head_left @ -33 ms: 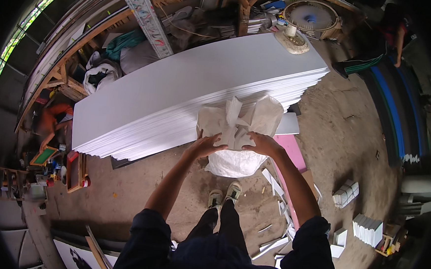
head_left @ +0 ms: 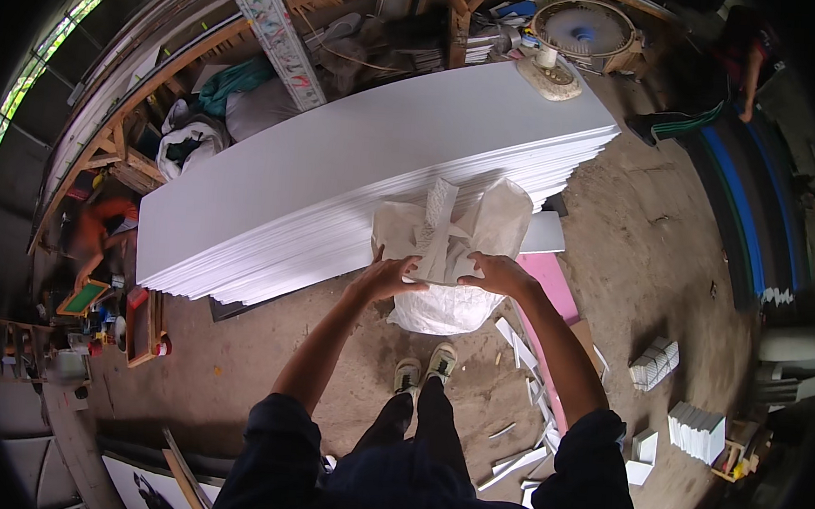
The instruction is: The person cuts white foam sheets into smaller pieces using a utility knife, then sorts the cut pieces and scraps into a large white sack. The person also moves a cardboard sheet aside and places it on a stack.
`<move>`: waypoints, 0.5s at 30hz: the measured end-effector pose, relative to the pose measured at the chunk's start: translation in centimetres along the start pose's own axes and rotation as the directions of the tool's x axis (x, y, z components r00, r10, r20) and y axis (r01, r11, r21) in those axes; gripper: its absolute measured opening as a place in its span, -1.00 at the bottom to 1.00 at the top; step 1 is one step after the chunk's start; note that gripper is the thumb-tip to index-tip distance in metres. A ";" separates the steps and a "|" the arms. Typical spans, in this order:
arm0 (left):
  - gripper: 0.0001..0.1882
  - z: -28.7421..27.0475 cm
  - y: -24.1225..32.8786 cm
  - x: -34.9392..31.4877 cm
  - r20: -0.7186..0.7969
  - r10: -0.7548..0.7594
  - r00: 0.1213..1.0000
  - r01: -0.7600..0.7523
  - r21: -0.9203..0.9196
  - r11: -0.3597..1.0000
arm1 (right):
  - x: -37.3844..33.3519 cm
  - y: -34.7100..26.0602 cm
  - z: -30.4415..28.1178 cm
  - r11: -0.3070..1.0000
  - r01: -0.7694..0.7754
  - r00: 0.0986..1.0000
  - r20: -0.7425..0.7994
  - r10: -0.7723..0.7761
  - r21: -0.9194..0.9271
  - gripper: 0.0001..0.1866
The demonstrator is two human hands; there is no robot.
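shoes [head_left: 425,368] mark our footing on the dirt floor [head_left: 261,367], with white offcut strips [head_left: 523,350] scattered at our right. just ahead stands a white woven sack [head_left: 446,304], stuffed with more strips that jut from its open mouth. our left hand [head_left: 389,277] and right hand [head_left: 495,272] each close their fingers on the sack's rim, pulling the mouth apart. the sack leans against a tall stack of long white sheets [head_left: 357,167]. beyond it, a pale round object [head_left: 551,77] rests on the stack's far end, near a wooden rack [head_left: 156,90].
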State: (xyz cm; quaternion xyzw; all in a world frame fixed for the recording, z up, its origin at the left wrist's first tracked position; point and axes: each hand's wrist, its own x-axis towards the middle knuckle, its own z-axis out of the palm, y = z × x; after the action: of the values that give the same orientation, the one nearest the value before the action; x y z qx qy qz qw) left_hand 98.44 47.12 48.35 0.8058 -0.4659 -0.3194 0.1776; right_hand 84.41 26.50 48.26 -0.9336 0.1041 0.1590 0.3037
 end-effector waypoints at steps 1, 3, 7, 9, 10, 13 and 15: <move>-0.54 -0.1 -0.6 -0.1 -0.010 0.048 0.999 -0.047 0.075 0.996 | -0.5 -0.1 -0.2 0.998 0.009 1.000 0.005 -0.009 -0.062 -0.35; -0.70 -0.3 -1.3 -0.3 -0.010 0.148 0.989 -0.143 0.217 0.966 | -1.9 -0.1 -0.5 0.983 0.017 1.000 0.021 -0.013 -0.181 -0.49; -0.86 -0.8 1.0 -1.7 -0.284 0.371 0.884 -0.286 0.299 0.910 | -4.8 0.4 -0.3 0.944 0.029 0.993 -0.100 -0.065 -0.328 -0.72; -0.87 1.4 -0.6 -1.9 -0.310 0.309 0.899 -0.222 0.285 0.932 | -6.3 -0.4 2.2 0.936 0.049 0.946 -0.285 -0.155 -0.349 -0.82; -0.88 2.5 -0.4 -2.1 -0.313 0.278 0.908 -0.197 0.267 0.943 | -7.0 -0.6 3.4 0.935 -0.010 0.950 -0.296 -0.102 -0.354 -0.86; -0.88 2.7 1.2 -1.8 -0.349 0.287 0.892 -0.165 0.340 0.926 | -8.6 -1.6 5.2 0.950 -0.192 0.854 -0.520 0.037 -0.248 -0.85; -0.86 2.5 2.3 -2.1 -0.403 0.343 0.848 -0.235 0.294 0.926 | -9.8 -1.9 4.6 0.973 -0.132 0.815 -0.580 -0.003 -0.190 -0.85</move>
State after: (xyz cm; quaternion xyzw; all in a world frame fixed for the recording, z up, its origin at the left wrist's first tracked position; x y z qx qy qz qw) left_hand 94.51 47.86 48.55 0.7926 -0.5633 -0.0377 0.2304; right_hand 74.84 31.70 49.28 -0.9616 0.2045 -0.1101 0.1463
